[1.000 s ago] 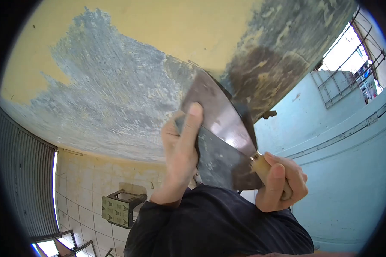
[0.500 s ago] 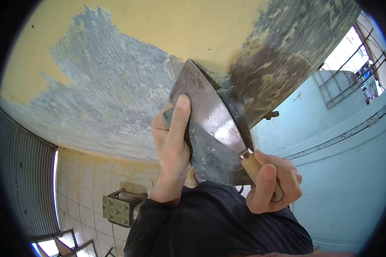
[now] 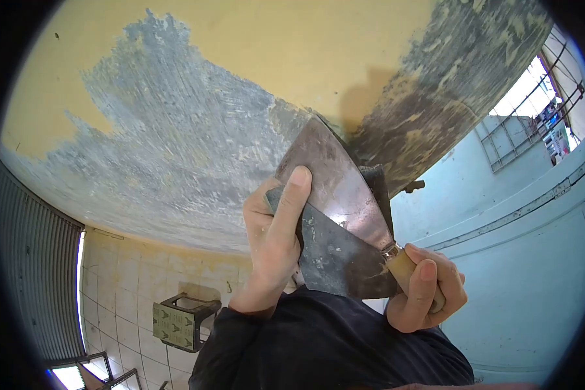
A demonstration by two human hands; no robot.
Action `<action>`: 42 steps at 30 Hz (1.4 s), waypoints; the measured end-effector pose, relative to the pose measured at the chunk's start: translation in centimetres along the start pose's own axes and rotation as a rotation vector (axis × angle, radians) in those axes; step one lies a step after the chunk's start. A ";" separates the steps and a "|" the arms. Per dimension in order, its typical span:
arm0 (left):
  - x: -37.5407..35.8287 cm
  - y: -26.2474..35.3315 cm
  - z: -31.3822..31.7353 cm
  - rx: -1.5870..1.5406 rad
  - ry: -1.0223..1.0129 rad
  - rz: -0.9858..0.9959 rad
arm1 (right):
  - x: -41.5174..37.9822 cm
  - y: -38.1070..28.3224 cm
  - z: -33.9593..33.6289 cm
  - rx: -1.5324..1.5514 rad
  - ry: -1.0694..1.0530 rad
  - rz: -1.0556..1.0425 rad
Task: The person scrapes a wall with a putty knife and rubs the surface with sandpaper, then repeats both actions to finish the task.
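A putty knife with a broad triangular steel blade (image 3: 335,172) points up and left toward the wall. My right hand (image 3: 429,286) is closed round its pale wooden handle (image 3: 404,268). My left hand (image 3: 276,227) pinches a stiff dark grey sheet (image 3: 335,257) against the blade, the thumb lying flat on the metal and the fingers behind. The sheet sticks out on both sides of the blade, with one corner near the wall's lower edge. The blade's tip overlaps the boundary between yellow paint and a rough grey patch (image 3: 195,123) on the wall.
Yellow paint (image 3: 292,45) covers part of the wall, with a dark scraped area (image 3: 429,123) at right. A light blue door (image 3: 526,260) and a barred window (image 3: 533,97) stand right. At lower left are a stool (image 3: 182,322), a tiled floor (image 3: 127,305) and a ribbed shutter (image 3: 36,260).
Both hands, with the putty knife and the grey sheet, have shifted a little right and down in view. The grip looks the same.
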State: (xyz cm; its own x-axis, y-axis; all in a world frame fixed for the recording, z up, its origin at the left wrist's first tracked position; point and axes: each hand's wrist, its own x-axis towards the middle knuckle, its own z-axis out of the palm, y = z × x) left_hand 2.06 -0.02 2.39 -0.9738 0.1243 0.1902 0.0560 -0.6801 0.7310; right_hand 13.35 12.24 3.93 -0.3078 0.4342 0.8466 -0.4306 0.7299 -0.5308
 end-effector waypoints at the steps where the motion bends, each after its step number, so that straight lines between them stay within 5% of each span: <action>1: -0.1 -0.1 0.0 0.001 0.000 -0.009 | 0.0 -0.1 -0.3 -0.017 0.005 0.003; 3: -0.1 -0.1 -0.1 -0.052 -0.002 -0.007 | 0.4 -0.3 -0.9 -0.063 -0.217 -0.138; 7: 0.2 -0.5 0.0 0.026 -0.001 0.066 | 0.4 0.2 -0.1 -0.012 -0.042 0.008; 9: 0.4 -0.1 1.1 0.073 0.164 0.065 | 1.0 0.1 -0.4 -0.097 -0.257 -0.036; 13: 0.7 -0.8 -1.3 -0.044 -0.016 0.077 | 0.9 -0.5 0.5 -0.044 -0.196 -0.068; 18: 0.5 -0.5 -0.2 0.058 0.160 0.073 | 0.9 -0.2 0.8 -0.023 -0.179 -0.040; 20: 1.0 -0.7 -1.9 -0.087 -0.049 0.102 | 1.1 -0.3 0.9 -0.049 -0.173 -0.077; 24: 0.6 -0.4 -0.2 0.091 0.101 0.136 | 0.8 0.3 0.9 0.103 -0.160 -0.036; 28: 1.0 -0.2 -1.9 -0.012 -0.061 0.117 | 0.6 0.4 1.4 0.149 -0.120 -0.064; 42: 1.2 -0.3 -1.3 0.101 0.069 0.173 | 0.9 1.5 0.8 0.098 -0.247 -0.124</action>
State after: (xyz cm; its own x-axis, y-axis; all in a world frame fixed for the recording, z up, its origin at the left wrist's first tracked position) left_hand 0.58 -0.57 1.54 -0.9603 -0.0401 0.2760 0.2422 -0.6104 0.7541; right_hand 11.73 13.27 3.89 -0.4398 0.1944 0.8768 -0.5540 0.7097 -0.4352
